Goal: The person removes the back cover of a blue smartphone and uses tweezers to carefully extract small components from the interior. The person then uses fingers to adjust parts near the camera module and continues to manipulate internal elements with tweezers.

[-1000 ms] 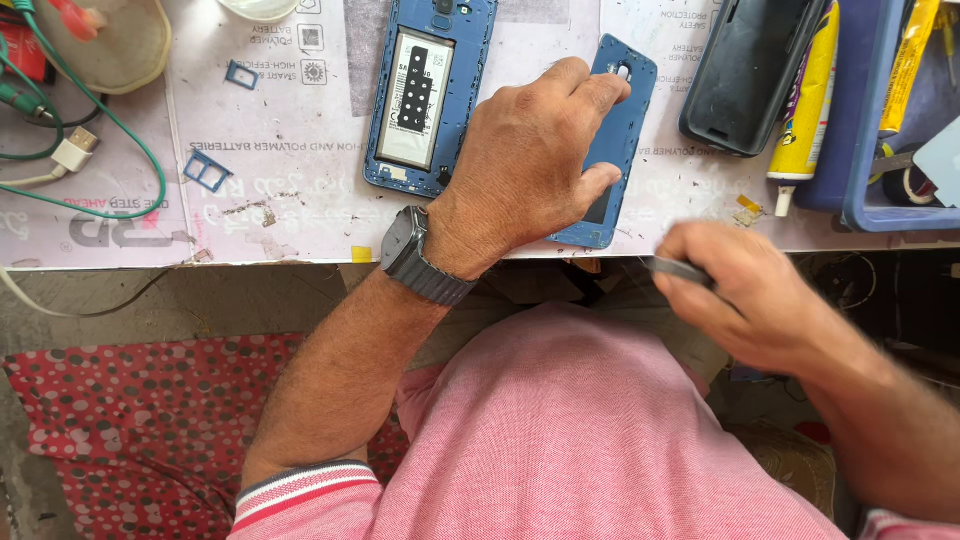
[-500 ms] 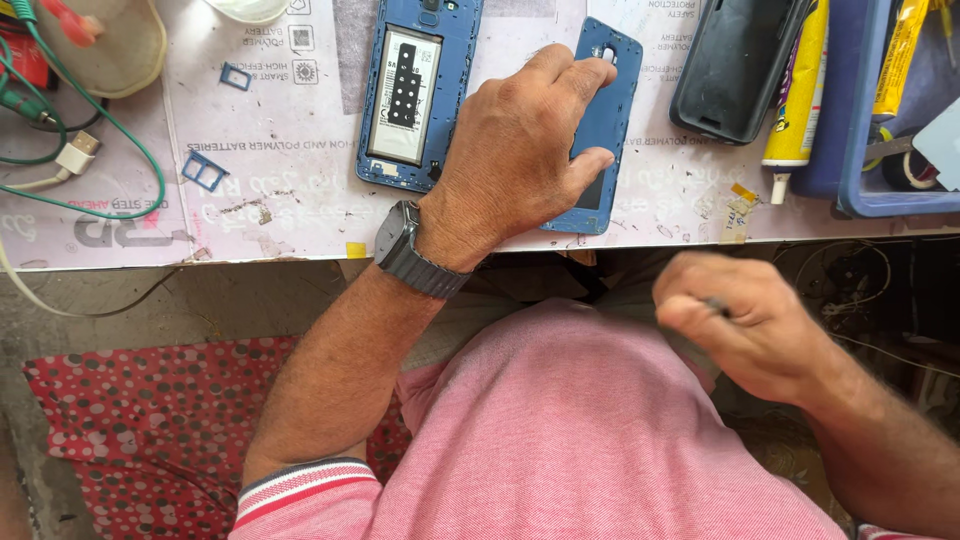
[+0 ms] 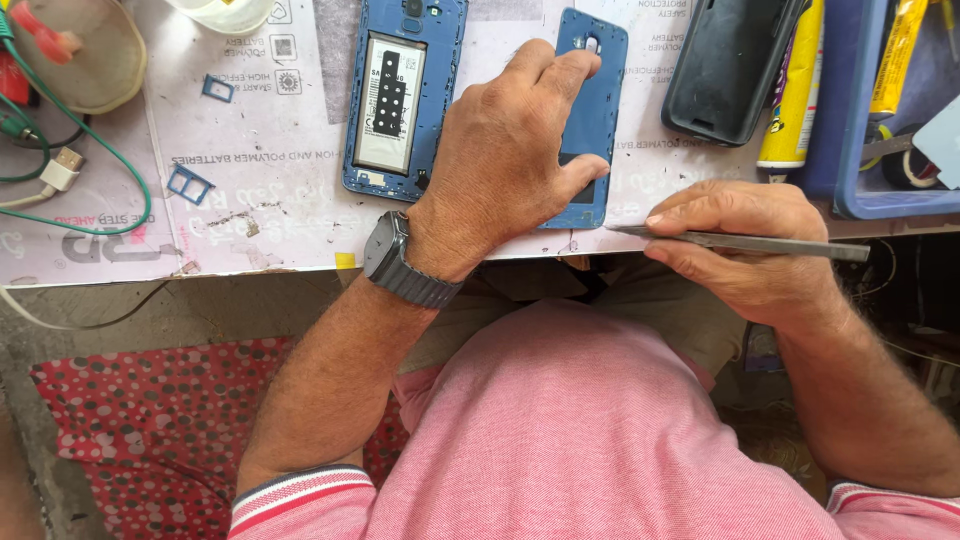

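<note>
The left hand (image 3: 505, 165) lies flat, pinning the back cover (image 3: 590, 120) at the near table edge, right of the opened phone (image 3: 405, 95). The right hand (image 3: 745, 245) pinches thin tweezers (image 3: 745, 240). The cover looks light, thin and bendable (probably crack-prone); hold by its edges.

Left hand (image 3: 505, 165) hides blue back cover (image 3: 595, 95) middle (black case (image 3: 725, 65) top cropped).

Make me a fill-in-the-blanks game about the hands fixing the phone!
1. The left hand presses down on the blue ____ cover.
2. The right hand holds a thin metal ____.
3. The opened phone lies to the ____ of the cover in the picture.
4. The left wrist wears a dark ____.

Missing words: back; tool; left; watch
</note>
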